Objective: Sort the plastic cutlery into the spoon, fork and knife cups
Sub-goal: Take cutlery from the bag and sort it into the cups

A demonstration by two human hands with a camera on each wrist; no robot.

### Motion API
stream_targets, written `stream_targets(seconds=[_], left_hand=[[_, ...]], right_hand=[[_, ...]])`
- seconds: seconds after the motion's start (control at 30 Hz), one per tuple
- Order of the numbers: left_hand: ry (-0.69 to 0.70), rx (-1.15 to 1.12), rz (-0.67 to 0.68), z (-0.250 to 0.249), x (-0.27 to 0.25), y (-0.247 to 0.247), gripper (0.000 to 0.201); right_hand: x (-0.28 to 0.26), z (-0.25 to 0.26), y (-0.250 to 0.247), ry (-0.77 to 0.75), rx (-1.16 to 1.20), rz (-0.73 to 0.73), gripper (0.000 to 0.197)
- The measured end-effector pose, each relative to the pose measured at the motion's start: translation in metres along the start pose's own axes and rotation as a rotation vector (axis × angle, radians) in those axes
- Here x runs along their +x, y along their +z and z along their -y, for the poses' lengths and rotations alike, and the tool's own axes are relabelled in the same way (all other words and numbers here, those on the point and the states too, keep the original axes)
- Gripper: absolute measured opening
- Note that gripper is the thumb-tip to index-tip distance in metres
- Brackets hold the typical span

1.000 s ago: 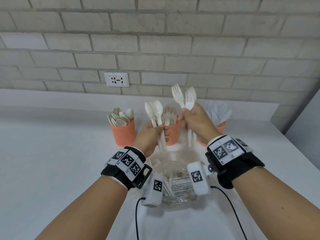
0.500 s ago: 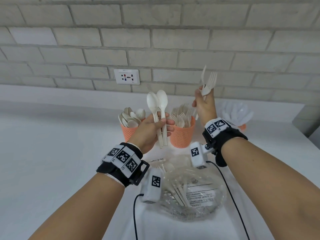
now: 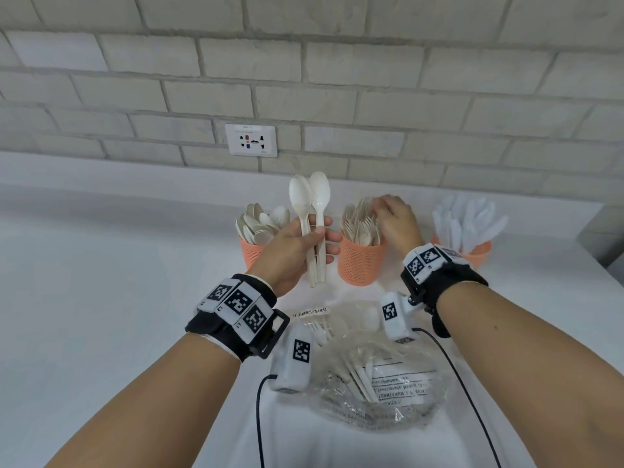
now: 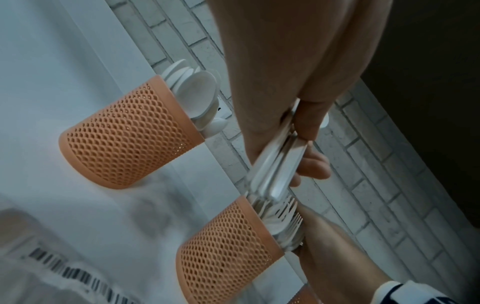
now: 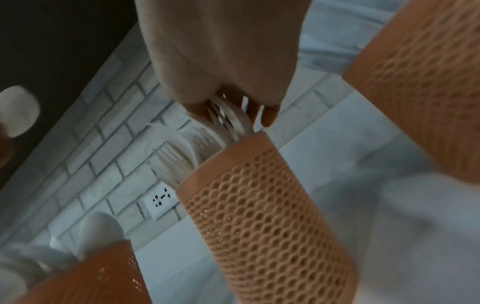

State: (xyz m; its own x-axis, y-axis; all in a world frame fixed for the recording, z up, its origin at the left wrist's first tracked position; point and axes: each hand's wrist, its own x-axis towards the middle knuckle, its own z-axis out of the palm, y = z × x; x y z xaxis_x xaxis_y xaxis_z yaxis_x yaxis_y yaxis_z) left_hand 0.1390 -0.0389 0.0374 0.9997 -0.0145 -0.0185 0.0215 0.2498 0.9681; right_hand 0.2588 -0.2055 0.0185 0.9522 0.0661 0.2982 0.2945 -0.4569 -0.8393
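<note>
Three orange mesh cups stand in a row by the wall: the spoon cup [image 3: 251, 253] [image 4: 124, 142], the fork cup [image 3: 361, 265] [image 5: 265, 216] and the knife cup [image 3: 479, 253]. My left hand [image 3: 319, 236] [image 4: 298, 148] holds two white spoons [image 3: 310, 197] upright by their handles, between the spoon cup and the fork cup. My right hand [image 3: 380, 207] [image 5: 233, 111] reaches down over the fork cup. Its fingers pinch the heads of the white forks [image 5: 239, 125], which stand in that cup.
A clear plastic bag [image 3: 381, 376] with several more pieces of cutlery lies on the white counter [image 3: 101, 298] in front of the cups. A wall socket [image 3: 251, 140] sits in the brick wall behind. The counter ends at the right, beyond the knife cup.
My right hand has come down from head height with the forks and lowered them into the fork cup. The left hand with the spoons has hardly moved.
</note>
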Motion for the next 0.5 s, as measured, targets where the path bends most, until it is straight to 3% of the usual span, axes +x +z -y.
stream_targets(seconds=[0.07,0.13,0.2,0.27,0.33,0.4,0.5], left_hand=[[0.001,0.005,0.005,0.0,-0.002,-0.001,0.016],[0.004,0.007,0.009,-0.002,-0.003,-0.003,0.017],[0.006,0.017,0.007,-0.003,-0.004,-0.004,0.018],[0.023,0.084,-0.008,-0.004,-0.007,-0.001,0.018],[0.086,0.297,-0.024,-0.006,-0.011,0.006,0.015],[0.167,0.583,-0.034,-0.006,-0.012,0.012,0.021],[0.223,0.759,-0.029,-0.006,-0.015,0.012,0.032]], right_hand=[[0.0,0.0,-0.003,0.039,-0.287,0.108,0.041],[-0.002,0.015,-0.011,0.004,-0.367,0.11,0.039],[-0.009,0.04,-0.017,-0.146,-0.297,0.04,0.029],[-0.02,0.07,-0.018,-0.287,-0.105,0.067,0.028],[-0.034,0.099,-0.012,-0.269,0.02,0.255,0.039],[-0.045,0.114,-0.001,-0.23,-0.067,0.392,0.049],[-0.049,0.115,0.015,-0.24,-0.169,0.363,0.027]])
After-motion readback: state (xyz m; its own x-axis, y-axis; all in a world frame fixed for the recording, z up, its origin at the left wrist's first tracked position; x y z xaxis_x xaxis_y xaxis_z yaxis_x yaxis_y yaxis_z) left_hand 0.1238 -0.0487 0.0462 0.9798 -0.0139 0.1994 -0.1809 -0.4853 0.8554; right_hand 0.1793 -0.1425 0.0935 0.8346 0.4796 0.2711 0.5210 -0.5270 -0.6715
